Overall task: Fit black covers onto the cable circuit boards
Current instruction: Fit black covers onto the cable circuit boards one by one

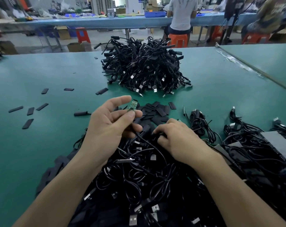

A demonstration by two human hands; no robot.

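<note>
The left hand (112, 123) is raised over the near edge of the green table (40, 71), palm turned inward. Its curled fingers grip the lower end of a small green board (133, 105), which stands nearly upright with its row of contacts at the top. The thumb is stretched out just beside the board's upper end. A thin black cable (153, 147) runs from under the fingers down into the near pile (147, 181) of tangled cables and USB plugs that lies under both forearms.

The right hand (176, 140) lies palm down to the right of the left one, fingers curled, their tips buried in black parts at the edge of the near pile. Whether it grips anything cannot be told.

Just beyond both hands lies a heap of flat black covers (157, 110), right behind the board. More single covers lie scattered on the table to the left, one (28, 123) nearest, others (44, 91) further back.

A far pile (145, 66) of cables sits in the middle of the table. Coiled cable bundles (199, 125) and a grey pad (278, 145) lie to the right
</note>
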